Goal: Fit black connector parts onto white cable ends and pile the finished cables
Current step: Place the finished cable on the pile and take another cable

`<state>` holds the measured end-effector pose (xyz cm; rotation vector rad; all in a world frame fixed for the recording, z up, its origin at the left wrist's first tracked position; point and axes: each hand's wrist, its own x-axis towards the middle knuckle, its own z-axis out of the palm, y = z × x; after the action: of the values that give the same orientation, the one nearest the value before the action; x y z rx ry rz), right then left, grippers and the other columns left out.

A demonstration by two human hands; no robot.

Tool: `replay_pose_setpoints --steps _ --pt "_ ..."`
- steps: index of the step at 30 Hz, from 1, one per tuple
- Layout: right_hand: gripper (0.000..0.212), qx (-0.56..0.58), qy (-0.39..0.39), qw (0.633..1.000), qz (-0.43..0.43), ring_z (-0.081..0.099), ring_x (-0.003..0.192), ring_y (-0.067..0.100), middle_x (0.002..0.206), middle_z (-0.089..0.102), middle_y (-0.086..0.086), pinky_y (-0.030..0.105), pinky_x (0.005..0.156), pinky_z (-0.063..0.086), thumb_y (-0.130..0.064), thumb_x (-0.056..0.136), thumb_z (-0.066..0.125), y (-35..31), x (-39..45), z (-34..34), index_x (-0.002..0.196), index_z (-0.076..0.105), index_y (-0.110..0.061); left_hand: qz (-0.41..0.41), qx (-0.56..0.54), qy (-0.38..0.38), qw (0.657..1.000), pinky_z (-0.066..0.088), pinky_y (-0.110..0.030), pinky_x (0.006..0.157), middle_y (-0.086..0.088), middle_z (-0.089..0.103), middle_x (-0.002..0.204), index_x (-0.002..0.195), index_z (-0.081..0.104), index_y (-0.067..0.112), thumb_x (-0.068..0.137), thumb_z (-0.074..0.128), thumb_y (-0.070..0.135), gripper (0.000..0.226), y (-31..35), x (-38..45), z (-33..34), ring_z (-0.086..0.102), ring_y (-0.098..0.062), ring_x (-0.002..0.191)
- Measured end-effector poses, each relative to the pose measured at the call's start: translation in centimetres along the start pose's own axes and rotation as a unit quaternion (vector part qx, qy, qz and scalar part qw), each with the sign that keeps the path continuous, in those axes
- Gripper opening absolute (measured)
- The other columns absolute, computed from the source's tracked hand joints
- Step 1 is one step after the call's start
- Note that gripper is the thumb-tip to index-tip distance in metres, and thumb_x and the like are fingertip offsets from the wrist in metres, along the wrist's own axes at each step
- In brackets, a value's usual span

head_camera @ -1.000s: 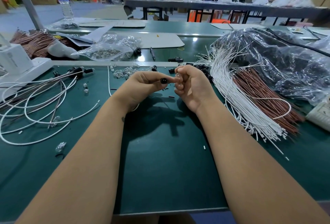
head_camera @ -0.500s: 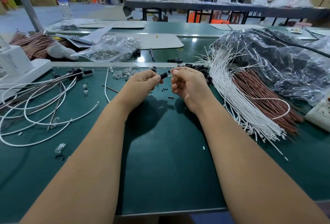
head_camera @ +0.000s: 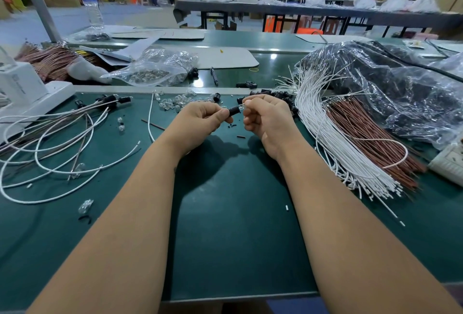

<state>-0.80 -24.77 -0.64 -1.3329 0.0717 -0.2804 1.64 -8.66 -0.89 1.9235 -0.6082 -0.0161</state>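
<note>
black connector part (head_camera: 234,111): i see it held above the green table (head_camera: 238,213), between both hands, lying roughly level.
left hand (head_camera: 200,119): fingers curled, thumb and forefinger pinching the connector's left end.
right hand (head_camera: 269,118): fingers curled, fingertips pinching a small clear piece (head_camera: 242,106) at the connector's right end; i cannot tell whether it is seated.
white cable bundle (head_camera: 333,138): right of the connector, lying on the table, touching a brown wire bundle (head_camera: 370,143).
finished cables (head_camera: 55,143): looped pile well left of the connector.
loose black parts (head_camera: 278,95): just behind the right hand.
clear bulbs (head_camera: 172,103): behind the left hand.
</note>
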Motion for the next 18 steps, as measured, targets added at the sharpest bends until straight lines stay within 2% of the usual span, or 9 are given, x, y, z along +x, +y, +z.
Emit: replay_pose_setpoints --steps 8,13,18 --pt "0.015 -0.029 -0.016 0.999 -0.027 0.051 0.050 0.013 0.060 0.058 0.002 0.024 0.049 0.043 0.001 0.087 0.056 -0.16 -0.29 -0.15 0.078 0.062 -0.009 -0.010 -0.004 0.013 1.000 0.025 -0.023 0.051 -0.002 0.040 0.062 0.081 0.071 0.023 0.097 0.055 0.032 0.024 -0.42 0.15 0.00 0.032 -0.011 0.053" --pt "0.014 -0.045 -0.034 0.998 -0.020 0.049 0.052 0.014 0.064 0.057 0.005 0.024 0.049 0.042 0.000 0.088 0.057 -0.12 -0.30 -0.11 0.079 0.061 -0.009 -0.016 -0.034 0.017 0.999 0.028 -0.013 0.046 0.013 0.041 0.051 0.079 0.071 0.021 0.097 0.056 0.029 0.024 -0.65 0.43 0.04 0.034 -0.001 0.045" --pt "0.019 -0.031 -0.045 0.998 0.000 0.040 0.047 0.011 0.059 0.053 0.001 0.021 0.045 0.033 -0.006 0.093 0.057 0.13 -0.11 -0.08 0.074 0.058 -0.010 -0.012 -0.041 0.007 0.999 0.026 -0.013 0.043 0.013 0.038 0.049 0.079 0.070 0.018 0.097 0.056 0.026 0.024 -0.69 0.42 0.01 0.030 -0.002 0.043"
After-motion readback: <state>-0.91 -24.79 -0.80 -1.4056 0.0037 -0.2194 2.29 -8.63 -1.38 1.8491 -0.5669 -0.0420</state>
